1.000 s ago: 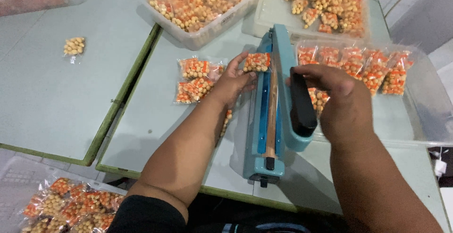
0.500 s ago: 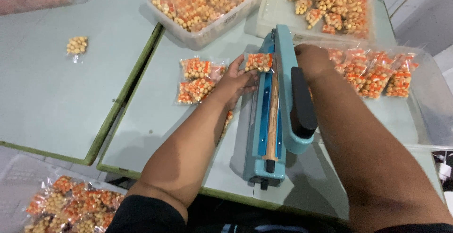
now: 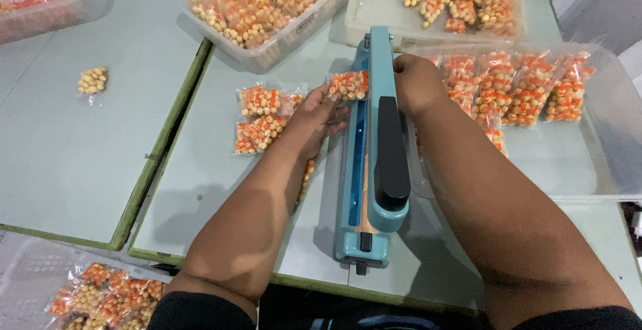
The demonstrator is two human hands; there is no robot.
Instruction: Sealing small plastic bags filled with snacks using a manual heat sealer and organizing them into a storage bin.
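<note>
- A blue tabletop heat sealer (image 3: 366, 169) sits at the centre of a pale green table (image 3: 200, 189), its black-handled arm now lowered close to the base; half a second ago it stood a little higher.
- The left hand (image 3: 313, 117), just left of the sealer, pinches a small clear packet of orange and yellow snacks (image 3: 348, 84) between its fingertips, the packet's right edge lying across the sealing bar.
- The right hand (image 3: 416, 82) has come off the black handle, where it rested 1 second ago, and now lies curled at the far end of the sealer's right side. Whether it grips a bag there or only rests cannot be told from this angle.
- With the hand off the handle, the packet looks placed at the bar but not pressed.
- 2 more filled packets (image 3: 262, 116) lie flat on the table left of the sealer, beside the left hand.
- Right of the sealer, a clear tray (image 3: 588, 149) holds a row of upright filled packets.
- Beyond the sealer, 2 clear tubs (image 3: 294, 32) are heaped with the same snacks.
- 1 lone packet (image 3: 91, 80) lies far left of the sealer on the neighbouring table.
</note>
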